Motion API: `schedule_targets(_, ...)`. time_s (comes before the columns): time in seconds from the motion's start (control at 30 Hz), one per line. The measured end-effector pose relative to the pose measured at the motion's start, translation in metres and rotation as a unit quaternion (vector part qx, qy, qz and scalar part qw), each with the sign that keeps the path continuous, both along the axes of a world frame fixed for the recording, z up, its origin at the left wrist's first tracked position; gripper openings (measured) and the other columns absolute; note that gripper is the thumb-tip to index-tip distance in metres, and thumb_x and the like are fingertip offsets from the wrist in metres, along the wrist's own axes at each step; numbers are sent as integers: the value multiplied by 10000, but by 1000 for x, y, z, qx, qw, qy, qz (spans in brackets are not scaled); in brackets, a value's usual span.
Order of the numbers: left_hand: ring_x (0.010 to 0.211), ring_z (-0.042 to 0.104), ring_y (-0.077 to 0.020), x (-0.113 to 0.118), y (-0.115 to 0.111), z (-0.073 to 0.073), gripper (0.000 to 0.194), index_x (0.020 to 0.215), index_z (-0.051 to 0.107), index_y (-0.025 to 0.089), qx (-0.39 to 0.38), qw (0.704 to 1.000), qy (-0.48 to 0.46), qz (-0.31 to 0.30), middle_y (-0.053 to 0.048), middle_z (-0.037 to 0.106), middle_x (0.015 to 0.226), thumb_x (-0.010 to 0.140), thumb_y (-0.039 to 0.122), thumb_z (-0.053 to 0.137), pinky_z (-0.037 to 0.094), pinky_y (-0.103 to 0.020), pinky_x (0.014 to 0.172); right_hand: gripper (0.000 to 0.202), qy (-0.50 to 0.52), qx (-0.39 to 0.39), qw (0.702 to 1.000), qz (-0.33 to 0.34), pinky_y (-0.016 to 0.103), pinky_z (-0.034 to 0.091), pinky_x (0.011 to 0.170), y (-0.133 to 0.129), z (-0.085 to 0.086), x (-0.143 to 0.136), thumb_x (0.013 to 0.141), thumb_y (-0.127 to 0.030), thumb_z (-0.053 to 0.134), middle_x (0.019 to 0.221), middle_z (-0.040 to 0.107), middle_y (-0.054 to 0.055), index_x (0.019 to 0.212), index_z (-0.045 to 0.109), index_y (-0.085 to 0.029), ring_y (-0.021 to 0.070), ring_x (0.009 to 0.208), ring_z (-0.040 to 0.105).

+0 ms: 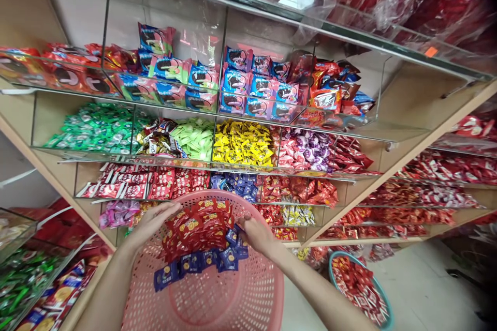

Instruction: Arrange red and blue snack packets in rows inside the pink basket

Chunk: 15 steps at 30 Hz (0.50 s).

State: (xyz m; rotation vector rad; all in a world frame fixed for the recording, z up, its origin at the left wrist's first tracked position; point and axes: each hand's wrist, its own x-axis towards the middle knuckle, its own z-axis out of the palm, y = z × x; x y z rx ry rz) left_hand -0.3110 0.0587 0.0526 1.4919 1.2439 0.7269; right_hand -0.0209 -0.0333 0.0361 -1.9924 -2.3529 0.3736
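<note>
A pink perforated plastic basket [267, 274] is tilted against the shelves in front of me. Inside it lies a heap of red candy packets [202, 222] with an orange fruit print. Dark blue candy packets [208, 258] form a row along the heap's lower edge. My left hand [153, 220] is at the basket's upper left rim, fingers stretched out beside the red packets. At the right side of the heap, my right hand [254, 232] has its fingers curled on blue packets; its fingertips are partly hidden.
Glass-fronted shelves hold green candies [93, 126], yellow packets [243, 145], blue-pink cookie packs [256, 88] and red-white packets [132, 183]. A teal basket [388, 302] of red packets stands on the floor at right. Glass shelf edges [248, 5] run across above.
</note>
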Motion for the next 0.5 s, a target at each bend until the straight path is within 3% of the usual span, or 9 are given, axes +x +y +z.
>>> schedule_targets(0.07, 1114, 505, -219, 0, -1, 1, 469, 986, 657, 228, 3, 1000, 0, 1, -34, 617, 1130, 655, 552, 583, 331, -321, 998, 182, 21, 50, 998, -20, 243, 407, 703, 15, 10, 13, 832, -189, 415, 902, 621, 110, 939, 552, -136, 175, 852, 589)
schedule_targets(0.2, 1106, 509, -233, 2, -4, 5, 456, 934, 678, 221, 13, 1000, 0, 8, -34, 634, 1100, 641, 560, 592, 338, -327, 994, 233, -1, 80, 987, -138, 252, 380, 693, 53, 18, 40, 855, -192, 365, 933, 619, 130, 1018, 526, -149, 188, 869, 586)
schedule_targets(0.3, 1096, 517, -242, 3, -6, 8, 479, 925, 682, 211, 18, 1000, -5, 8, -42, 642, 1084, 626, 575, 595, 351, -334, 984, 254, -1, 45, 981, -187, 253, 376, 672, 74, 7, 52, 804, -137, 427, 923, 623, 154, 1031, 540, -128, 201, 862, 591)
schedule_targets(0.5, 1090, 525, -241, 1, -3, 5, 485, 931, 679, 218, 31, 999, 5, 12, -41, 642, 1083, 621, 581, 593, 351, -336, 985, 187, 71, 32, 980, -183, 214, 371, 610, 88, -13, 53, 703, -118, 542, 787, 644, 99, 874, 619, -111, 168, 743, 586)
